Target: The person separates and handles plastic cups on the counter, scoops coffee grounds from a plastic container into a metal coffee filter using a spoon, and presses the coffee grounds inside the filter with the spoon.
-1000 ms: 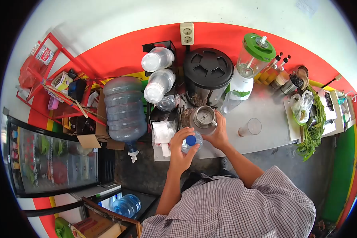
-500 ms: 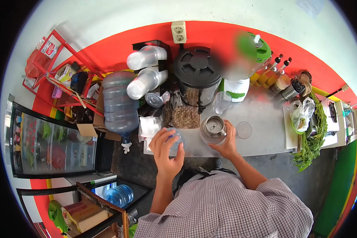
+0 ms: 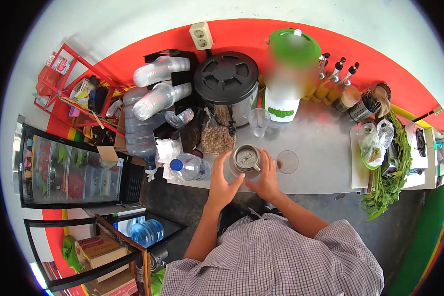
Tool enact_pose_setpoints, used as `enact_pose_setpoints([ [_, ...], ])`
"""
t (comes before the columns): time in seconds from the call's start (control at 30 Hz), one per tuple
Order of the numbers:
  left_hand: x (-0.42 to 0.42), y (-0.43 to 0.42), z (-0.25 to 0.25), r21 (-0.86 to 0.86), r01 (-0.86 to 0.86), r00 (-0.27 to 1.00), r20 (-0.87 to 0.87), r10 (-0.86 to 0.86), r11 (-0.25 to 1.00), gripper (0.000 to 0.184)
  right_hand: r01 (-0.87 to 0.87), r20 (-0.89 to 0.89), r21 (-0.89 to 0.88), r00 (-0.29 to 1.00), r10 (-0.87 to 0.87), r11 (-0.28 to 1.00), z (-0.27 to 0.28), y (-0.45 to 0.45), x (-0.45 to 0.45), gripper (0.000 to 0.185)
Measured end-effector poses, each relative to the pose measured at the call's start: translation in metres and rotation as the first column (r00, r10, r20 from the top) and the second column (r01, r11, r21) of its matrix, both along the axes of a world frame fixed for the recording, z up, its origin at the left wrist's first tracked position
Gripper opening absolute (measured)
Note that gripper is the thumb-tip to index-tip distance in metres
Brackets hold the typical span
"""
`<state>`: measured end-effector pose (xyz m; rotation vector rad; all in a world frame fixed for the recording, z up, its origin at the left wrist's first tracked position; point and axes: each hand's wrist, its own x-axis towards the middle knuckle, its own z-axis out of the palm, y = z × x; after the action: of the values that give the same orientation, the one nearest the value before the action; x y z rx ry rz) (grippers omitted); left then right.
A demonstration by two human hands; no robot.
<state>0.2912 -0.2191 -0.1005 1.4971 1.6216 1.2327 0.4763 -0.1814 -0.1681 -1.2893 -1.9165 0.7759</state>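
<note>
From the head view, your left hand and right hand frame the metal strainer cup, fingers curved along its two sides, thumbs on the near side. Neither hand is clenched; whether your fingers grip the cup or only rest near it, you can't tell from here. It's upright over the steel counter, right between your fingers, its handle pointing toward your right thumb. Just left of your left fingers lies the blue-capped plastic bottle; just right of your right fingers, there's a clear cup. Beyond your fingertips come a brown textured bundle, a black-lidded container and the green-lidded blender.
</note>
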Motion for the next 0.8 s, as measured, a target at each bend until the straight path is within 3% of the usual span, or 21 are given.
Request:
enact_pose_setpoints([
  [0.1,0.000,0.011,-0.003,0.075,0.033,0.995,-0.095,-0.026,0.997,0.048,-0.075,-0.040,0.005,0.996,0.075,0.997,0.000,-0.005,0.007,0.126],
  [0.17,-0.002,0.024,-0.006,0.052,0.047,0.991,-0.131,-0.040,0.998,0.043,-0.125,-0.174,-0.156,0.980,0.097,0.980,0.002,-0.007,0.007,0.125],
  [0.27,0.000,0.042,0.005,0.074,0.059,0.976,-0.213,-0.042,0.996,0.028,-0.153,-0.213,-0.286,0.973,0.092,0.946,0.018,-0.006,0.008,0.124],
  [0.33,-0.001,0.050,0.017,-0.129,0.087,0.966,-0.231,-0.115,0.988,0.023,-0.144,-0.184,-0.299,0.979,0.091,0.943,0.028,-0.003,0.007,0.119],
  [0.4,-0.003,0.056,0.014,-0.170,0.107,0.939,-0.306,-0.155,0.980,0.022,-0.128,-0.150,-0.308,0.985,0.085,0.943,0.030,-0.002,0.004,0.114],
  [0.43,-0.004,0.060,0.012,-0.225,0.113,0.908,-0.373,-0.193,0.968,0.022,-0.097,-0.110,-0.243,0.991,0.072,0.965,0.025,0.000,0.002,0.109],
  [0.53,-0.002,0.063,0.009,-0.172,0.096,0.885,-0.435,-0.163,0.980,0.021,0.003,-0.013,-0.050,1.000,-0.004,0.999,0.025,-0.002,-0.002,0.086],
  [0.63,-0.001,0.063,0.016,-0.202,0.100,0.884,-0.431,-0.181,0.974,0.018,0.028,0.063,0.021,0.998,-0.029,0.999,0.029,-0.002,-0.003,0.072],
  [0.73,-0.003,0.066,0.008,-0.220,0.116,0.846,-0.490,-0.213,0.968,0.018,0.067,0.069,-0.018,0.995,-0.066,0.998,0.040,-0.007,-0.006,0.055],
  [0.8,-0.004,0.068,0.004,-0.199,0.149,0.815,-0.531,-0.234,0.969,0.019,0.118,0.065,-0.147,0.992,-0.109,0.982,0.043,-0.009,-0.007,0.037],
])
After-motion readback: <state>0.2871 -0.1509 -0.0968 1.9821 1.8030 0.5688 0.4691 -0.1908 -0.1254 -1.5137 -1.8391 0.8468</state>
